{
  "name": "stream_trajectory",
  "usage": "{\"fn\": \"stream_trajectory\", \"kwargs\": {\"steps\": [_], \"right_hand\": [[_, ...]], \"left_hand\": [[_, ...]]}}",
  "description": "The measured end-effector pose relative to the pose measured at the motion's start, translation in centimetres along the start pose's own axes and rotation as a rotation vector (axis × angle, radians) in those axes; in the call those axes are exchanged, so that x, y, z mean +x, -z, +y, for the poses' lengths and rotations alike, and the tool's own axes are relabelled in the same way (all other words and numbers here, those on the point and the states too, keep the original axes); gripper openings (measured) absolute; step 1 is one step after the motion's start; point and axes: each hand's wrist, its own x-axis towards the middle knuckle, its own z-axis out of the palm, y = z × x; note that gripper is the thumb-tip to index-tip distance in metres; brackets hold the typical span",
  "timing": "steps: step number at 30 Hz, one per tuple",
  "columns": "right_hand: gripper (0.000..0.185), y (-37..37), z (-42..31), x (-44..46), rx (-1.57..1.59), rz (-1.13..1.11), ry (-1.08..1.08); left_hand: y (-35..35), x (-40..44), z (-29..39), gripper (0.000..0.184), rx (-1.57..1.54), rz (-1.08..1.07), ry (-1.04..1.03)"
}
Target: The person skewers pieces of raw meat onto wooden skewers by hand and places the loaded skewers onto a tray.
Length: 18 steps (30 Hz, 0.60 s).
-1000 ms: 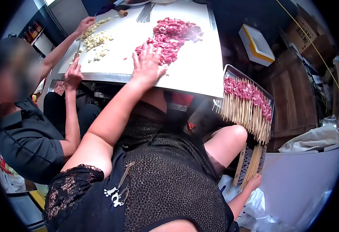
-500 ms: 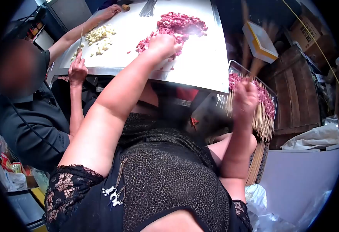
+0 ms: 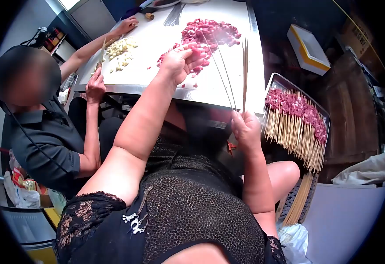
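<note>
My left hand [image 3: 181, 64] is palm up at the near edge of the pile of raw meat pieces [image 3: 210, 33], its fingers curled round some pieces of meat. My right hand [image 3: 246, 127], in front of the white table's [image 3: 148, 66] near edge, grips several thin wooden skewers [image 3: 245, 75] that point up and away over the tabletop. To the right, a metal tray [image 3: 277, 78] bears rows of skewers threaded with meat [image 3: 298, 110]. Below the tray, a bundle of bare skewers [image 3: 300, 198] lies in a dark basket.
At the left a person [image 3: 47, 141] sits holding a knife [image 3: 101, 55] beside a pile of pale cloves [image 3: 121, 50]. A bunch of thin metal sticks [image 3: 175, 14] lies at the table's far side. A white and yellow box [image 3: 309, 50] stands beyond the tray.
My right hand has risen from the bare skewers and moved left to the table edge, now with skewers in it. My left hand has turned from palm down on the meat to palm up.
</note>
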Motion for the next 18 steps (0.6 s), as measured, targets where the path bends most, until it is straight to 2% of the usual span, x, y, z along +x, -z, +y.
{"fn": "stream_trajectory", "kwargs": {"steps": [5,9,10,12,18], "right_hand": [[0.011,-0.3,0.2,-0.1,-0.011,-0.013,0.033],[0.014,-0.3,0.1,-0.2,0.024,-0.085,0.018],[0.014,-0.5,0.4,-0.1,0.003,-0.076,0.075],[0.014,-0.5,0.3,-0.2,-0.025,-0.092,0.048],[0.013,-0.9,0.6,-0.3,-0.086,-0.065,0.018]], "left_hand": [[0.1,-0.4,-0.7,0.021,-0.118,0.053,-0.079],[0.0,-0.5,-0.1,0.017,-0.124,0.058,-0.141],[-0.1,-0.5,0.0,0.016,-0.119,0.128,-0.173],[0.3,-0.1,0.3,0.013,-0.154,0.21,-0.206],[1.2,-0.1,0.4,0.012,-0.225,0.142,-0.165]]}}
